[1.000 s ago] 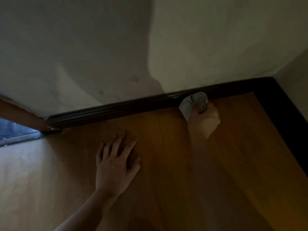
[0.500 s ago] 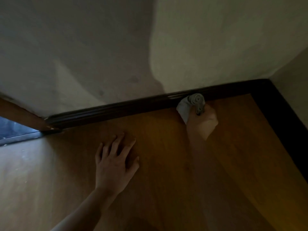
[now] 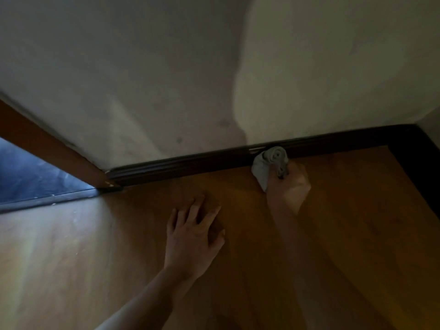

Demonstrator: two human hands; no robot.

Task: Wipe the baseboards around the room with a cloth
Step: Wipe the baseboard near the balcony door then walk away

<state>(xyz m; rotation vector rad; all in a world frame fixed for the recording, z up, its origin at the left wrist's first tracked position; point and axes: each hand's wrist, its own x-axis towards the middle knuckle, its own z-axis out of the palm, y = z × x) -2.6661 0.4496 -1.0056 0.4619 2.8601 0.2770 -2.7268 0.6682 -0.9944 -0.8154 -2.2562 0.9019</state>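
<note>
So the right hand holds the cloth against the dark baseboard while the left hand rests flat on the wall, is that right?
Not quite. The head view shows the left hand resting flat on the wooden floor instead. The rest stands: the right hand holds the cloth against the dark baseboard.

Bare left hand (image 3: 192, 231) well short of the baseboard (image 3: 190, 166), bare right hand (image 3: 289, 186) just beside it; both forearms uncovered, slender, dim in shadow, the right one blurred below the wrist.
</note>
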